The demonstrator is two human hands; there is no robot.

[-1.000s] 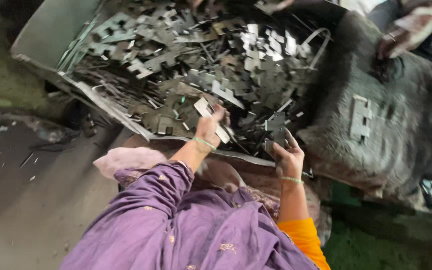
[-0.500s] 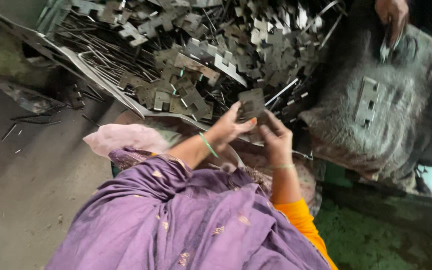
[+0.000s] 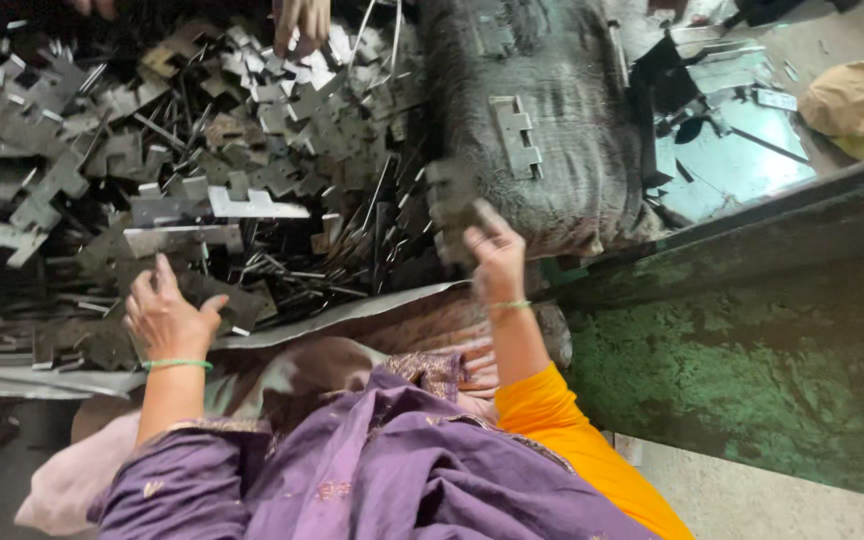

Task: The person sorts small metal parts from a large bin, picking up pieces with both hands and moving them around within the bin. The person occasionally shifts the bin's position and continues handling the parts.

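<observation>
Grey stamped metal offcuts (image 3: 182, 180), notched and cross-shaped, lie heaped on a bent metal sheet (image 3: 352, 310). Over the heap's near edge the left hand (image 3: 167, 315) rests with fingers spread, holding nothing. The right hand (image 3: 492, 255) is raised beside a dark woven sack (image 3: 552, 150), gripping a blurred grey metal piece (image 3: 449, 205). Another person's hand (image 3: 302, 20) reaches in at the top.

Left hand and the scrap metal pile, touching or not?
Touching. The head view shows the left hand resting palm down on the flat cut-out pieces at the near edge of the scrap metal pile, no gap visible beneath the fingers.
</observation>
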